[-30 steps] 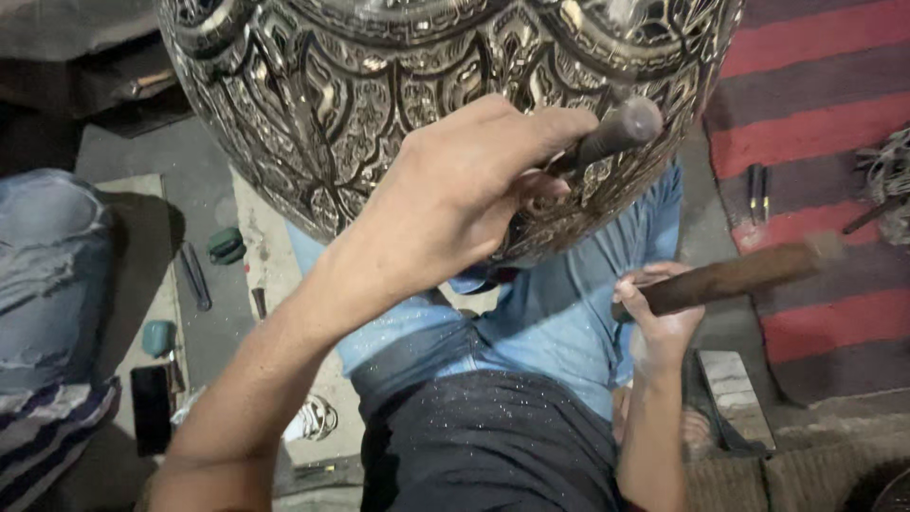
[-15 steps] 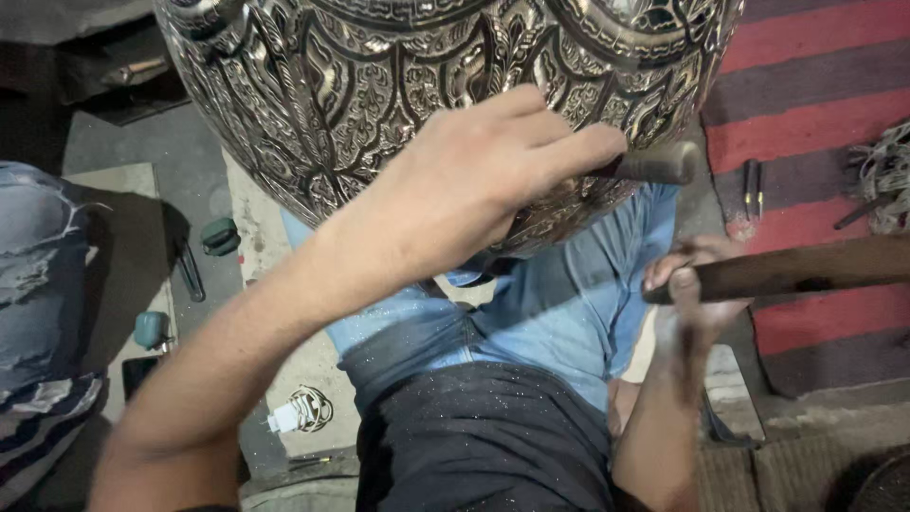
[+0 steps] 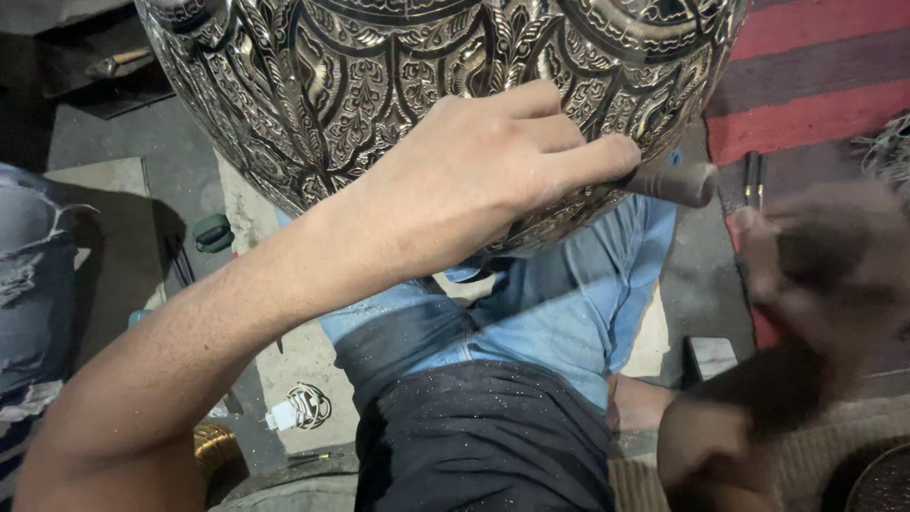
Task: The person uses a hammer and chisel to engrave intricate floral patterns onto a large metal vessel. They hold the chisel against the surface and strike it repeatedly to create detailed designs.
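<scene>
- A metal craft workshop, worked from the floor: a big engraved metal vessel point(image 3: 427, 104) with dense floral chasing fills the view from 10 to 2 o'clock.
- Bare concrete floor point(image 3: 123, 142) at 9 o'clock, with small tools lying on it.
- A red and dark striped mat point(image 3: 815, 95) at 2 o'clock, thin metal punches point(image 3: 752, 180) resting at its edge.
- Metal dust speckles the dark cloth point(image 3: 483, 436) at 6 o'clock.

Bare forearms without sleeves, hands point(image 3: 483, 180) ungloved, light blue jeans, dark apron speckled with fine dust
</scene>
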